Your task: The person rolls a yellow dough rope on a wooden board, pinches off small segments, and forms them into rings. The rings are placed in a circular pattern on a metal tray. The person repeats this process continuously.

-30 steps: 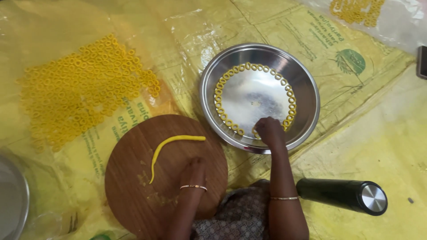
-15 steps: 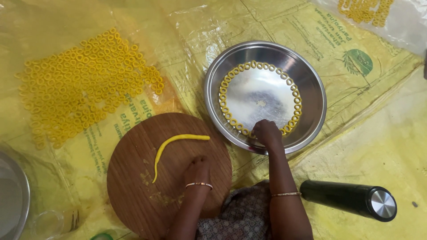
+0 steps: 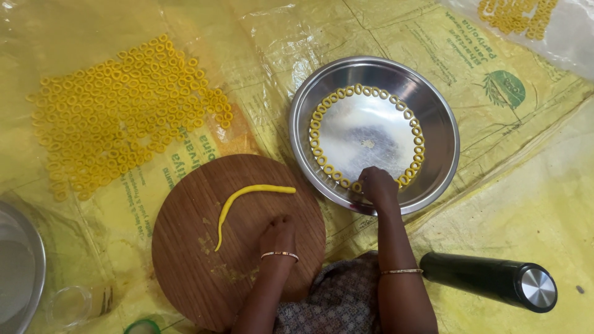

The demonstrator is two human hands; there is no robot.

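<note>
Right hand: our right hand (image 3: 377, 184) reaches into the round shiny steel plate (image 3: 433, 105); its fingers are bunched together and pressed down at the near inner edge, just where the ring of small yellow dough loops (image 3: 322, 111) has its gap. We cannot tell whether a loop is pinched under the fingertips.

Left hand: our left hand (image 3: 278, 234) rests on the round brown wooden board (image 3: 185, 247), fingers curled under toward the wood, holding nothing that we can see. A thin bangle sits on each wrist.

Dough rope: a long thin yellow rope of dough (image 3: 247, 196) lies on the board, curving from the upper middle down to the left, apart from our left hand.

Loops in plate: they line the flat bottom's rim in a single row, nearly closing the circle.

Drying loops: a broad spread of yellow dough rings (image 3: 117, 111) lies on the yellow plastic sheet (image 3: 526, 204), well left of the plate; a smaller batch (image 3: 513, 15) shows at the top right.

Nearby: a black cylinder with a silver end cap (image 3: 495, 279) lies right of our right forearm; part of a steel vessel (image 3: 18, 266) sits at the left edge.
</note>
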